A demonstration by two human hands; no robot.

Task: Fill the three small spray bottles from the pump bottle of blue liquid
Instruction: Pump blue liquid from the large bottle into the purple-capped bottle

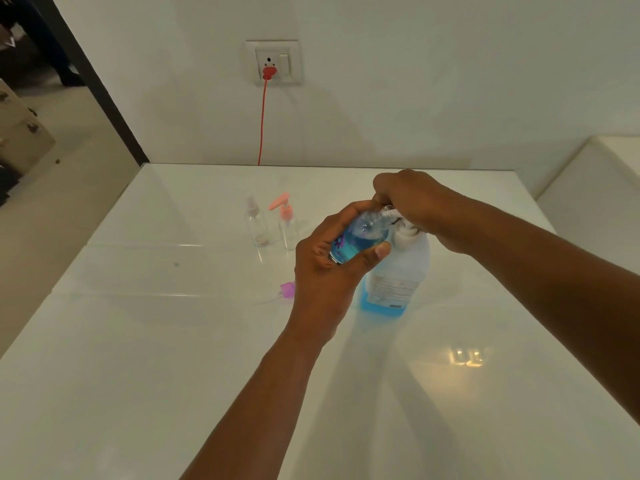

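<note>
Left hand (329,268) grasps tilted small bottle (356,239); right hand (412,202) presses pump bottle (398,271) head, curl unclear. Advice: keep mouth under nozzle, pump slowly.

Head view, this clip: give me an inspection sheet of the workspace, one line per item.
Surface: glossy white table, with glare.
Job's things: large pump bottle, blue liquid low; small bottle partly blue at its spout; two empty small bottles, clear-capped and pink-pumped, standing behind.
Clutter: loose purple pump cap lying on the table.
Hands: left hand grips the small bottle; right hand on the pump head.
Cables: red cord plugged into wall socket.
Surroundings: white wall, doorway at left.
</note>
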